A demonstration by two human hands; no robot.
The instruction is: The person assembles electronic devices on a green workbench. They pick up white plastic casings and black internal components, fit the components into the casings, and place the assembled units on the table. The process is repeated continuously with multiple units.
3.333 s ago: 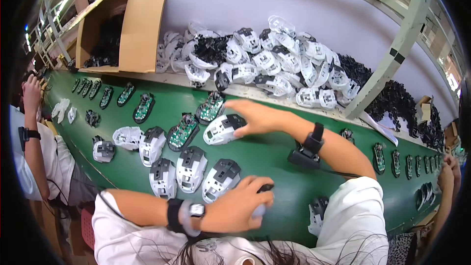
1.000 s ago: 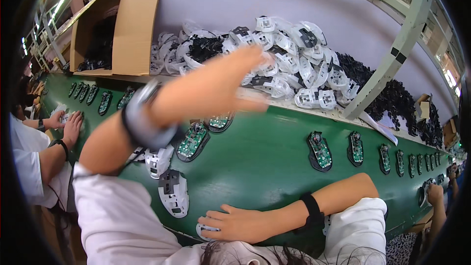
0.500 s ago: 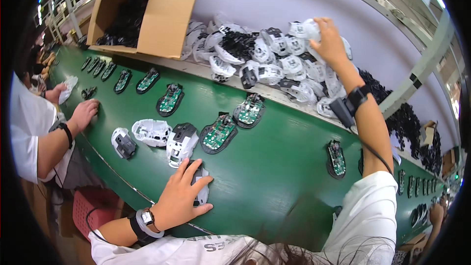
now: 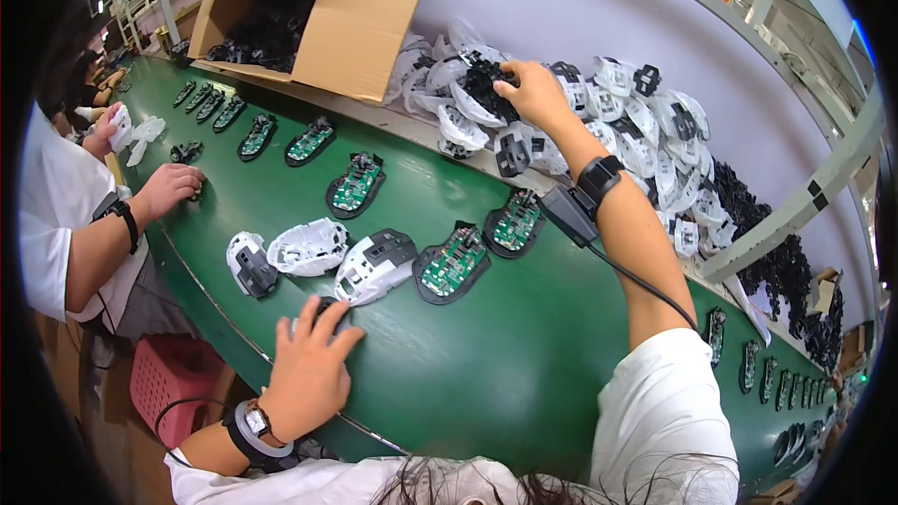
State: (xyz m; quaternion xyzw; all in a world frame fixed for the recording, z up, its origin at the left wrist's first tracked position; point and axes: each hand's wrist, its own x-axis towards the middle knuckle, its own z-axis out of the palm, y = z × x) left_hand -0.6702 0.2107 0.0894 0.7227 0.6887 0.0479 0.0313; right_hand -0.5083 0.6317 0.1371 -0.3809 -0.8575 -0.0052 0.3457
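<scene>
grip spread, left hand [image 4: 313, 369] at seven o'clock covers mouse shell [image 4: 326, 304]; right hand [image 4: 538, 93] at one meets black parts [image 4: 482, 79], grip unclear.

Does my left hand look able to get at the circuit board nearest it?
Probably yes: only green tabletop shows between the left hand and that circuit board, though the hand partly covers a dark piece.

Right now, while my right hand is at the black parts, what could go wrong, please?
The right hand might knock white mouse shells off the crowded pile around the black parts. The black device on that wrist looks close to a circuit board in this view and could brush it.
</scene>
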